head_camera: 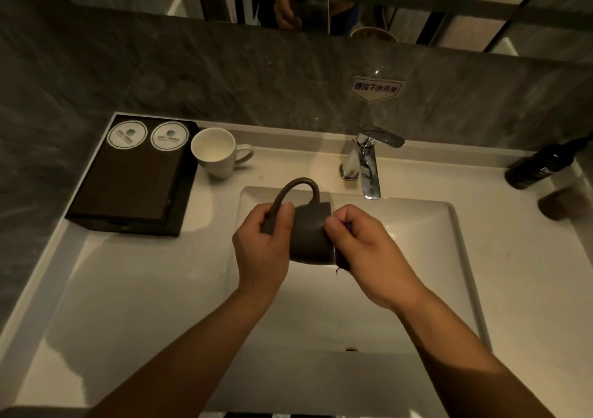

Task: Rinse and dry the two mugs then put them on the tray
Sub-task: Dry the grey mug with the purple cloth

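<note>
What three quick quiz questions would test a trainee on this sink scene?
1. True or false: the white mug stands on the tray.
2. The dark mug is held over: A) the sink, B) the tray, C) the white mug.
3. Which hand holds the cloth?
Key: 1 false, it stands beside the tray; 2 A; 3 the right hand.
</note>
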A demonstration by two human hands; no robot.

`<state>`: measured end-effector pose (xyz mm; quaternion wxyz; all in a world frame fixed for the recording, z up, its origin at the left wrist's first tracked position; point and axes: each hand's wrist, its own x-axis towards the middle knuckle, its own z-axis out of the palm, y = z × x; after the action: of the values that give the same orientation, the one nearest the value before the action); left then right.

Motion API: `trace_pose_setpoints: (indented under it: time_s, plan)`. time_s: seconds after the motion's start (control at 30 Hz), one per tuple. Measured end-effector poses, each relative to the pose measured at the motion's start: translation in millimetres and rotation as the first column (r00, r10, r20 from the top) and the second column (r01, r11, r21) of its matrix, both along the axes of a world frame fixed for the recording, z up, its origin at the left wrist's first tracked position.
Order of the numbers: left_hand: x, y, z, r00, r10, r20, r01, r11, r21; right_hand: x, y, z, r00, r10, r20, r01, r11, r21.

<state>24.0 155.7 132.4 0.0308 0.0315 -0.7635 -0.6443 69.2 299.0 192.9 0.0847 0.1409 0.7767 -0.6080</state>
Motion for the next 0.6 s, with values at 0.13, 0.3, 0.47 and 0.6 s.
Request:
trace_pose_setpoints:
  time_s: [0.13, 0.3, 0.47, 0.6]
  plan:
    - [-7.5, -10.1, -22.0, 0.886, -0.161, -0.436, 0.108, 0.984, -0.144, -9.0, 6.1, 10.2, 0.972, -0.149, 0.179, 0.212, 0.884, -0.417]
    - [-12.7, -8.8, 13.9, 0.946, -0.323, 0.023, 0.301, 0.905, 0.301, -7.9, 5.2, 9.1, 0.99, -0.14, 0.027, 0.143, 0.98, -0.136]
    - [-46.5, -27.1, 39.5, 0.483, -0.548, 0.683, 0.151, 0.821, 0.551, 5.8, 9.0, -2.1, 0.941, 0.271, -0.203, -0.182, 0.911, 0.371]
    - [-40.9, -14.0, 32.7, 0.647, -0.328, 0.689, 0.138, 0.938, 0.317, 12.5, 4.5, -10.4, 0.896, 0.381, -0.23, -0.253, 0.861, 0.441]
